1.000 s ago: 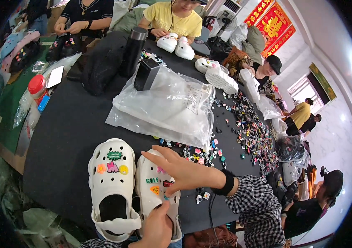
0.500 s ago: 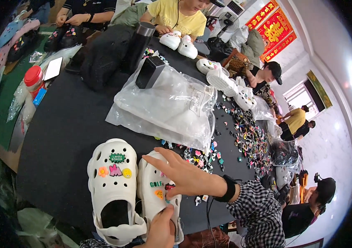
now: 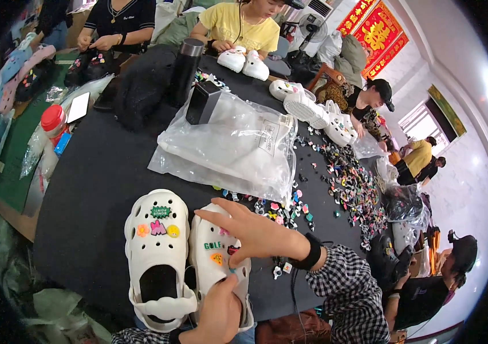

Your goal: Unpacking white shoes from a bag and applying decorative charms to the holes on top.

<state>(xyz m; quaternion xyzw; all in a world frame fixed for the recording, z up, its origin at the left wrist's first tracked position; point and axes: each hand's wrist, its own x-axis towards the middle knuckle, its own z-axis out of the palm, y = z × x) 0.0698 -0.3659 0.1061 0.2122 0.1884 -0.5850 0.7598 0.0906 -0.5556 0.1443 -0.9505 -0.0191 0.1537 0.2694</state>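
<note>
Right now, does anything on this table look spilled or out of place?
Yes: small colourful charms lie scattered loose over the black table, right of the plastic bag. Both hands, left hand and right hand, rest on the right clog.

Bare table [image 3: 89, 195] left of clogs [image 3: 158, 252]; plastic bag [image 3: 227, 149], charms [image 3: 290, 206] probably block ahead.

1. The right clog [image 3: 215, 258] is white and perforated, lying sole down on the black table with its toe toward twelve o'clock. Small charms sit on its top: a green lettered one, an orange one and a red one. Both hands cover part of it.
2. The left clog [image 3: 157, 252], at nine o'clock and touching it, matches, with green, orange, pink and yellow charms.
</note>
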